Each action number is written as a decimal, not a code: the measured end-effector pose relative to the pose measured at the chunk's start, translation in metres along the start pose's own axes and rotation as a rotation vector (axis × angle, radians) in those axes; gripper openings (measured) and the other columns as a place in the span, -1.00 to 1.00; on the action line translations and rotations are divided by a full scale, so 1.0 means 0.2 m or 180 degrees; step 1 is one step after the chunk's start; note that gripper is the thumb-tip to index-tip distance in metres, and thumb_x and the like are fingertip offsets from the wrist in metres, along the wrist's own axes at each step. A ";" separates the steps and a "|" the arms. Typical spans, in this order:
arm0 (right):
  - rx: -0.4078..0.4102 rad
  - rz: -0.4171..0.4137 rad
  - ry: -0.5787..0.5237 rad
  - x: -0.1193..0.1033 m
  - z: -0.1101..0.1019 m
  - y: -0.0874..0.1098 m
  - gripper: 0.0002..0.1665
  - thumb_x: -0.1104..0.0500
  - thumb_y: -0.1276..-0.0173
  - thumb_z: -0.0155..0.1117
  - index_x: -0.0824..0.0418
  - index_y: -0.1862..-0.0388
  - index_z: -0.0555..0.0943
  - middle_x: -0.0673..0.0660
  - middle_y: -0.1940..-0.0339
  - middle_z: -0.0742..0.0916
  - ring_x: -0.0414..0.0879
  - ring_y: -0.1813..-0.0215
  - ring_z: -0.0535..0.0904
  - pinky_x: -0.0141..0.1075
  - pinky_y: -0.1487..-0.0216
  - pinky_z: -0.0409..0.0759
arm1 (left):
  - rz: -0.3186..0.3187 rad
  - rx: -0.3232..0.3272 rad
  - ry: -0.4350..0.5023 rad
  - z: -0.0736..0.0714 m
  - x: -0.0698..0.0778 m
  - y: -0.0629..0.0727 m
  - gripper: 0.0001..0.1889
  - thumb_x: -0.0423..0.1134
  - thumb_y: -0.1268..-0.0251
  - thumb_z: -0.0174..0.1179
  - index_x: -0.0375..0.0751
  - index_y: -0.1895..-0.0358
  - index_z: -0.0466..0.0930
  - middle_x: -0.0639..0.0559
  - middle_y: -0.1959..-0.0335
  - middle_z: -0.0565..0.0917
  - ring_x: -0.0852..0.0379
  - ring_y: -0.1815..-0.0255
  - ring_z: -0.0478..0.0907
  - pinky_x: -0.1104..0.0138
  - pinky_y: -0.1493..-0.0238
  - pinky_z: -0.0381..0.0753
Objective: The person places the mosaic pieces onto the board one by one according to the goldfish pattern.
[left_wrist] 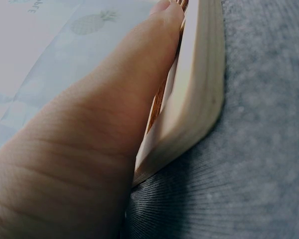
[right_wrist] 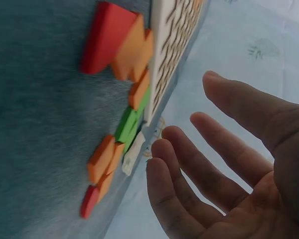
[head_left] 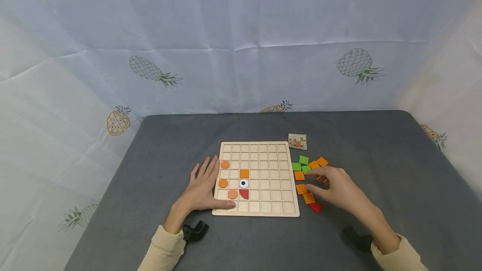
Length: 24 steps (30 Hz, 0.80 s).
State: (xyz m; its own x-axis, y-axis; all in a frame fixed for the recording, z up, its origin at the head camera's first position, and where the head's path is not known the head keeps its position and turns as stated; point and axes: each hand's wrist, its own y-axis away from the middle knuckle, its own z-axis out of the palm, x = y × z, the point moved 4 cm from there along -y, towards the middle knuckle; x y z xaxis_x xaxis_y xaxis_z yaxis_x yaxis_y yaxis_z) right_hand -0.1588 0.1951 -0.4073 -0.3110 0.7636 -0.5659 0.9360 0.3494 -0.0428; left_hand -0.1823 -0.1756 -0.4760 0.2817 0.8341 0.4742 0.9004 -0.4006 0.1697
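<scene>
My left hand [head_left: 199,191] rests at the left side of a wooden grid board [head_left: 276,185], fingers straight along its edge and thumb lying over the front left corner. On the board's left part sit an orange square tile [head_left: 244,173], a white eye disc [head_left: 244,183], a red quarter-round tile [head_left: 244,194] and several orange-toned discs [head_left: 223,183]. My right hand [head_left: 342,189] hovers over loose tiles right of the board. In the right wrist view its fingers are apart and loosely bent, holding nothing. Beneath lie green tiles [head_left: 296,166], orange tiles [head_left: 309,198] and a red tile [head_left: 315,207].
A small printed card [head_left: 297,141] with a grid picture lies by the board's back right corner. The grey table [head_left: 180,137] meets a pineapple-print curtain [head_left: 241,74] behind. Another red tile [right_wrist: 89,201] shows at the far end of the pile in the right wrist view.
</scene>
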 end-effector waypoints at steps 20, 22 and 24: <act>-0.0424 0.0521 0.0142 0.13 0.08 0.15 -0.54 0.04 -0.13 0.78 0.23 0.05 0.88 -0.06 0.20 0.82 -0.33 0.27 0.52 -0.41 0.27 0.55 | -0.0027 -0.0009 -0.0012 0.00 0.00 0.00 0.53 0.46 0.06 0.47 -0.33 -0.80 -0.24 -0.28 -0.85 -0.19 -0.38 -0.87 -0.30 -0.41 -0.73 -0.34; -0.0438 0.0542 0.0138 0.13 0.09 0.15 -0.57 0.05 -0.12 0.79 0.23 0.08 0.88 -0.08 0.25 0.78 -0.33 0.29 0.49 -0.41 0.29 0.53 | -0.0021 -0.0008 -0.0015 0.00 0.00 0.00 0.54 0.46 0.06 0.47 -0.33 -0.80 -0.25 -0.29 -0.85 -0.19 -0.38 -0.87 -0.30 -0.41 -0.73 -0.34; -0.0456 0.0541 0.0128 0.14 0.09 0.15 -0.60 0.06 -0.11 0.79 0.22 0.12 0.88 -0.09 0.30 0.75 -0.33 0.31 0.47 -0.41 0.30 0.51 | -0.0013 -0.0008 -0.0012 0.00 0.00 0.00 0.54 0.46 0.06 0.47 -0.33 -0.80 -0.25 -0.29 -0.85 -0.19 -0.39 -0.87 -0.31 -0.41 -0.73 -0.34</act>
State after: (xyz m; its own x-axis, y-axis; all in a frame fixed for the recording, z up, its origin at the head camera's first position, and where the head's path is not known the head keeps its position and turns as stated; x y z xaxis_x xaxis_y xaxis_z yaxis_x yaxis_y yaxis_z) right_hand -0.1365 0.2161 -0.4389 -0.1597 0.8381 -0.5217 0.9434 0.2852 0.1695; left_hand -0.1824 -0.1761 -0.4766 0.2794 0.8372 0.4702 0.9006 -0.3983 0.1739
